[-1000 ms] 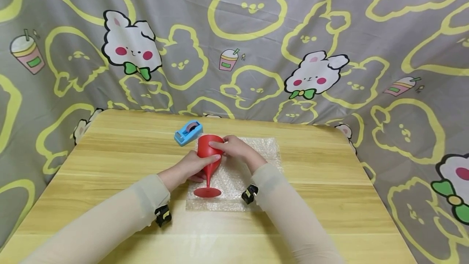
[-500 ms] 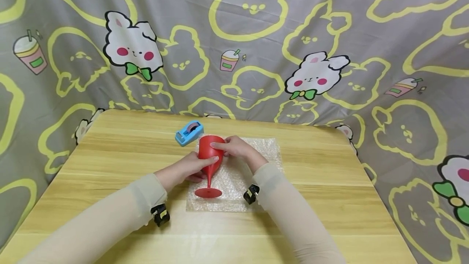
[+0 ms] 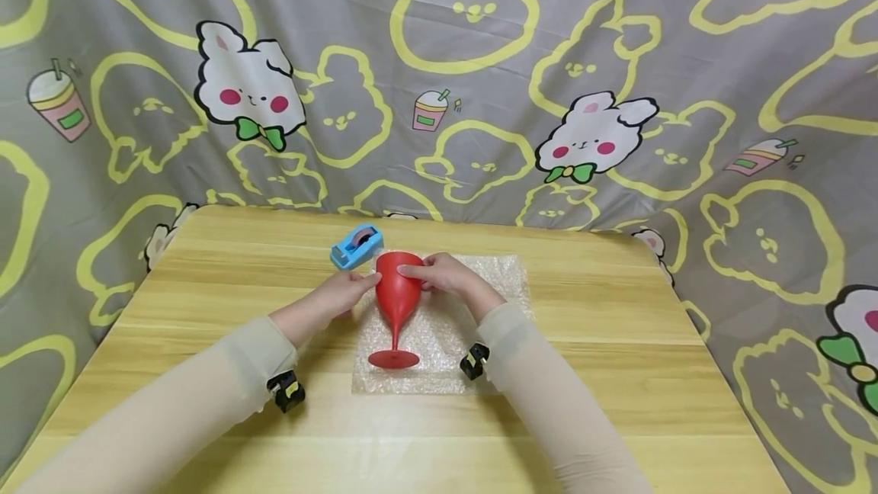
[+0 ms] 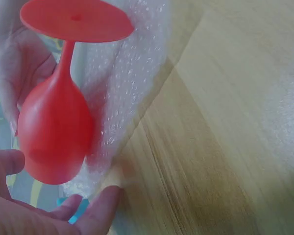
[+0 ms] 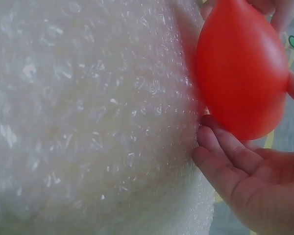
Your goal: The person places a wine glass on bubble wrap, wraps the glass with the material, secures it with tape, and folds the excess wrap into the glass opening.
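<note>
A red goblet point(image 3: 398, 292) is over the bubble wrap point(image 3: 439, 381) in the head view, its foot toward the person and its bowl pointing away. My right hand point(image 3: 449, 279) grips the bowl near the rim, thumb on the front; the right wrist view shows its fingers point(image 5: 225, 147) beneath the bowl. On the other side, my left hand point(image 3: 332, 297) has its thumb tip right at the bowl's edge. In the left wrist view the fingers of that left hand point(image 4: 44, 215) are spread apart below the goblet's rim end, not wrapped round it.
A blue tape dispenser point(image 3: 357, 247) with a roll of tape stands just beyond the goblet, at the wrap's far left corner. Everything rests on a wooden table point(image 3: 604, 372). A grey patterned curtain point(image 3: 480, 204) hangs behind the table and along its sides.
My left hand has let go of the goblet's bowl and drawn back to the left, its thumb now at the edge. The right hand keeps its hold on the goblet.
</note>
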Action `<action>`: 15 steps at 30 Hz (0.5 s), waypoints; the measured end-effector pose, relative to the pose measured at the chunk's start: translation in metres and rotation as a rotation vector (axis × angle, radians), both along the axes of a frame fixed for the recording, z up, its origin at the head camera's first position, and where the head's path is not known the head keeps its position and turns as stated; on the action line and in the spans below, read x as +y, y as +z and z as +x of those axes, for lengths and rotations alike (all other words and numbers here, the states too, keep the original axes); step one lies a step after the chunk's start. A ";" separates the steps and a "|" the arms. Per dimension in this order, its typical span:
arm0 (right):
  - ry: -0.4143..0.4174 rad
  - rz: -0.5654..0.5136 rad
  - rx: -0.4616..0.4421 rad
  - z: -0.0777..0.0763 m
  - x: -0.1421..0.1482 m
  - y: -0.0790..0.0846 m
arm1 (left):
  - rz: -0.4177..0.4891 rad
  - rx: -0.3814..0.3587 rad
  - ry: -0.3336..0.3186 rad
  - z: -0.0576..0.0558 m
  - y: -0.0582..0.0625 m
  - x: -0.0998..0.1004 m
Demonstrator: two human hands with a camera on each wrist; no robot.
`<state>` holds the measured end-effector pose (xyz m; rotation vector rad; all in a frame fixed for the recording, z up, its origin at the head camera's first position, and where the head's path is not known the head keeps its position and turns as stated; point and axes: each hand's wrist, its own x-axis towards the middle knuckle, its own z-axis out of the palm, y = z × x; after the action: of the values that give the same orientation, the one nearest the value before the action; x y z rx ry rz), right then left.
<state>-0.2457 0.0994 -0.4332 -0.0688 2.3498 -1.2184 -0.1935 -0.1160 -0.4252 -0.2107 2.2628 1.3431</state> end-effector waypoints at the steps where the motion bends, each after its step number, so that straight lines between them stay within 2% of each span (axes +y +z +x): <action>1: 0.000 0.004 0.002 0.000 0.000 0.000 | 0.020 -0.012 0.008 -0.001 0.001 0.000; 8: -0.010 -0.004 0.000 0.001 0.000 0.001 | 0.233 -0.159 0.106 -0.012 -0.001 0.000; 11: -0.009 0.002 0.004 0.002 0.000 0.001 | 0.245 -0.170 0.130 -0.013 -0.003 -0.001; 15: -0.007 0.001 0.005 0.003 0.001 0.001 | 0.225 -0.131 0.118 -0.011 -0.003 -0.001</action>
<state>-0.2427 0.1001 -0.4326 -0.0639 2.3569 -1.2218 -0.2046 -0.1166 -0.4284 -0.3484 2.0003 1.5835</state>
